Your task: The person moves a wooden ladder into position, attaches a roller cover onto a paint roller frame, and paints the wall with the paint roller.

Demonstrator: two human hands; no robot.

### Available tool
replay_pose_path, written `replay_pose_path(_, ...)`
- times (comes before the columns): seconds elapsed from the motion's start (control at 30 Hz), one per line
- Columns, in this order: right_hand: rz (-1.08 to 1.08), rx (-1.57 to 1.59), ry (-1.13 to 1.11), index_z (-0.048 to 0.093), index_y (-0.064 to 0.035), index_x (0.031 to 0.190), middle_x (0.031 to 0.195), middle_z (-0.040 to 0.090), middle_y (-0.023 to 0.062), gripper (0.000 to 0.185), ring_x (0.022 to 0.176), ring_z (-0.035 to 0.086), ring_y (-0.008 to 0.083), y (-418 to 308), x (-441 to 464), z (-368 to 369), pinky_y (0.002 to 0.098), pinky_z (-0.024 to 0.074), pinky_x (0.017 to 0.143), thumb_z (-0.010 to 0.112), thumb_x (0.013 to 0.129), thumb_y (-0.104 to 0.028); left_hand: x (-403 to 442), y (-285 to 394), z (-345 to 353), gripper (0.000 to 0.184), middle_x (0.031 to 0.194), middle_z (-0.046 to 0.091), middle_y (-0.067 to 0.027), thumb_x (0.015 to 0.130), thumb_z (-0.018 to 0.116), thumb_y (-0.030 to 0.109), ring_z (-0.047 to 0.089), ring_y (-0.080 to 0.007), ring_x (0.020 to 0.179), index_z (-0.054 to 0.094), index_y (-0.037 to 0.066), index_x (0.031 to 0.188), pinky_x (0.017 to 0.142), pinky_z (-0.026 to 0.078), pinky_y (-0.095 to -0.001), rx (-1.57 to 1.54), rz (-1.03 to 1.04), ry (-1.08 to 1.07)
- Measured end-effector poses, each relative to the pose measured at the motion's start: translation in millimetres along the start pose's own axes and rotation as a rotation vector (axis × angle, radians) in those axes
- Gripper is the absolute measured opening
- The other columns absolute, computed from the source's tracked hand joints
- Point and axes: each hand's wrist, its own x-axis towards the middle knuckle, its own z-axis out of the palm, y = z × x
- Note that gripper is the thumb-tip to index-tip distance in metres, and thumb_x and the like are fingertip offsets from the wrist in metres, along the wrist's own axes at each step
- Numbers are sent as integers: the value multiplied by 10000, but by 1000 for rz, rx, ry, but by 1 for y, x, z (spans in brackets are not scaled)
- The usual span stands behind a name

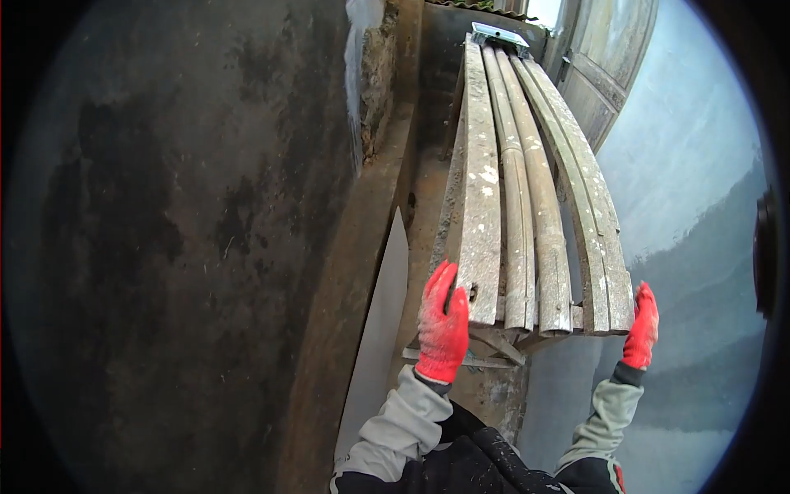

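Observation:
A long bench of weathered planks (481, 206) and bamboo poles (535, 173) stretches away from me, its near end between my two hands. My left hand (444, 329), in a red work glove, is at the bench's near left corner. Its fingers point up along the plank's side with the thumb apart, close to or touching the wood. My right hand (642, 329), also gloved in red, is at the near right corner with its fingers stretched upward. Contact there is hard to make out. White paint spots mark the planks.
A dark stained wall (206, 206) rises on the left, with a pale sheet (378, 337) leaning at its foot. On the right is a blue-grey wall (691, 206) beside a wooden door (605, 58). A metallic tray-like object (499, 34) sits at the bench's far end.

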Motion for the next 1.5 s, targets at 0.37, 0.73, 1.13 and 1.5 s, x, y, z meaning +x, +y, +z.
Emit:
replay_pose_path(0.37,-257,-840,-130,526,-41,1305,1337,534,147,444,1228,509,287,-2,-13,33,351,387,1019,516,924,-270,-2,12,-1,343,1321,522,-132,975,471,138,483,-225,1234,530,-2,1283,1048,364,-324,-157,-69,-44)
replay_pose_path(0.73,-279,-907,-165,505,-32,1322,1357,514,154,466,1259,480,293,-1,-8,29,357,371,1037,496,929,-281,-3,9,2,351,1339,487,-151,976,458,150,469,-255,1245,524,38,1302,1036,384,-331,-170,-34,-29)
replay_pose_path(1.13,-328,-1432,-277,578,10,1090,1083,622,243,482,1021,586,413,-59,-15,62,490,455,876,489,912,-428,6,26,-16,329,1254,578,-125,961,485,167,542,-251,1176,554,50,1261,1016,401,-315,94,14,-146)
replay_pose_path(1.5,-437,-1175,-86,583,-19,1177,1193,589,208,475,1108,550,381,-32,-15,72,449,441,951,536,899,-402,23,82,-27,472,1271,556,-195,912,509,313,523,-353,1178,497,66,1314,997,410,-423,795,-12,-505)
